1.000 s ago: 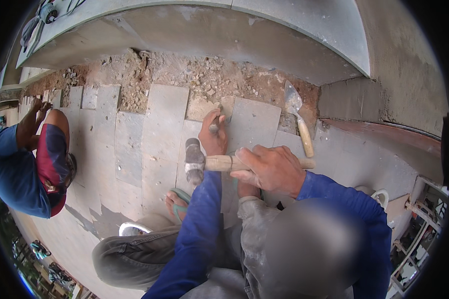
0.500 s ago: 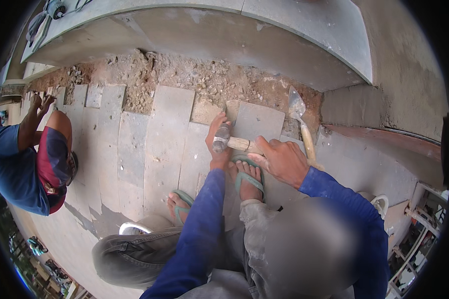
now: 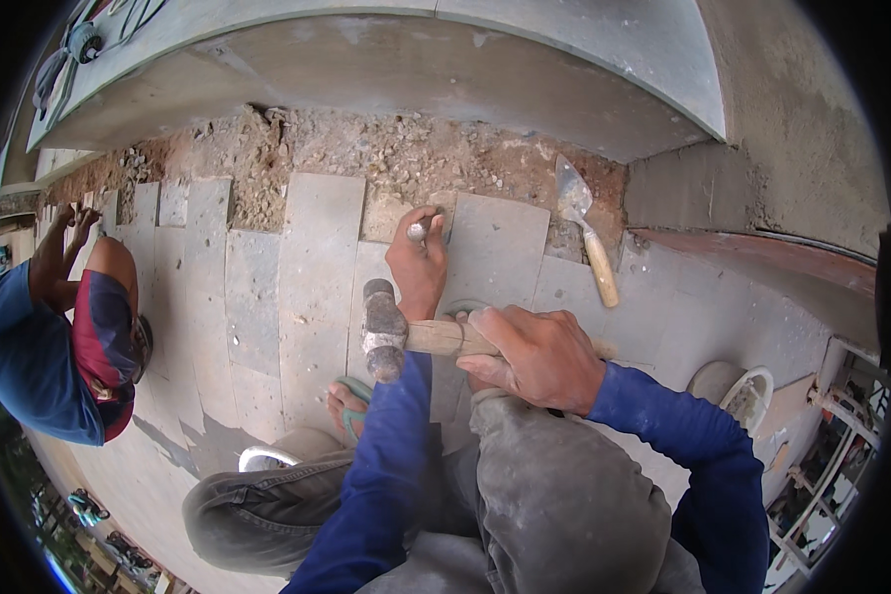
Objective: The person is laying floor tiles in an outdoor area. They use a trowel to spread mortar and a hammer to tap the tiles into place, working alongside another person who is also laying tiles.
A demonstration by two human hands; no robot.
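Right grip (image 3: 540, 351) holds hammer (image 3: 384, 329).

Hammer (image 3: 384, 342) drawn back from chisel (image 3: 418, 231), right hand (image 3: 540, 354) lifted nearer the knee

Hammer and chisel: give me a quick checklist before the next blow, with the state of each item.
1. Right hand grips the wooden handle of the hammer: ok.
2. Left hand holds the chisel on the paving slab: ok.
3. Left fingers wrap close to the chisel's struck end: not ok.
4. Chisel tip placement on the slab edge: cannot tell, hand hides it.
5. Trowel lies apart, to the right: ok.
6. Other person crouches well to the left: ok.
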